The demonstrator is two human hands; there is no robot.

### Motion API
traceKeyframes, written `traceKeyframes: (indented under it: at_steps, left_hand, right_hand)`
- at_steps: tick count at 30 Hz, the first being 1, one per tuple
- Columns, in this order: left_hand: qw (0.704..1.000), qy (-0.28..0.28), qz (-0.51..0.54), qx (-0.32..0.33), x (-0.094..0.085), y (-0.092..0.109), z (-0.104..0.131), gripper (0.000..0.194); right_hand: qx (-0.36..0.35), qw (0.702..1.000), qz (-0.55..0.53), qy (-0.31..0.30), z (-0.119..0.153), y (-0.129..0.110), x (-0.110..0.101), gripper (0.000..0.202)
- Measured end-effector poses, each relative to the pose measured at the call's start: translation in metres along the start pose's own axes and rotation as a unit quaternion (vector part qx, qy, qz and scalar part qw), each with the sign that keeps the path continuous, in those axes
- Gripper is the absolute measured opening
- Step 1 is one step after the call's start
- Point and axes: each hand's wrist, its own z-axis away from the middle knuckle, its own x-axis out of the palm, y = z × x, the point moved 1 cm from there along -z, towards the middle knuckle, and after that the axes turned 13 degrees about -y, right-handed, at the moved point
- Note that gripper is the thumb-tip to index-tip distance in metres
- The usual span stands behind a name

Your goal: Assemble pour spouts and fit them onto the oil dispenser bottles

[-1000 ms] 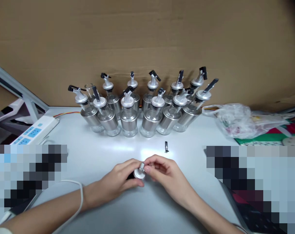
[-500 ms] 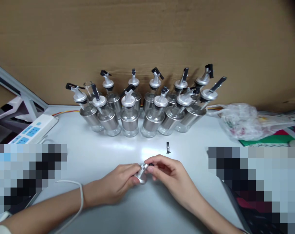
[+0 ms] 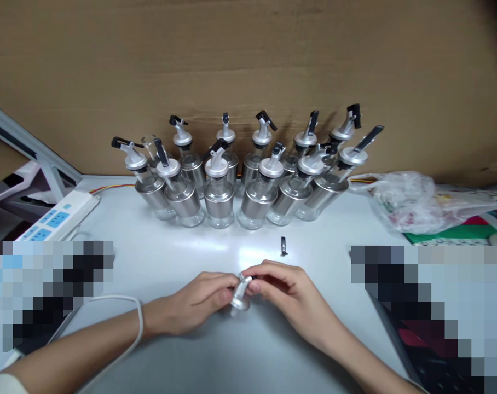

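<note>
Between my hands is a silver pourer spout [image 3: 241,295] with a round collar, tilted above the table. My left hand [image 3: 199,303] is closed at its left side, fingertips against the neck and partly behind it. The right thumb and index finger of my right hand [image 3: 292,290] pinch the spout's tip, where a bit of black shows; the rest of that black part is hidden by the fingers. A small black lever cap [image 3: 283,245] lies on the table just beyond my right hand.
Glass bottles with steel bands [image 3: 218,202] and silver pourers stand in two rows before a cardboard wall [image 3: 248,60]. A white power strip [image 3: 82,201] is at left. Crumpled plastic bags [image 3: 412,202] lie at right. A white cord [image 3: 138,309] crosses my left wrist.
The pourer spout has tipped so that its collar and underside show more. My left thumb has drawn back from the collar. My right hand keeps its pinch at the tip.
</note>
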Motion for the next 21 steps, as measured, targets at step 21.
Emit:
traceKeyframes:
  at_steps: [21]
  left_hand:
    - [0.996, 0.056, -0.064, -0.028, 0.008, -0.011, 0.001, 0.029]
  right_hand:
    - [0.0, 0.992, -0.079, 0.103, -0.002, -0.001, -0.006, 0.018]
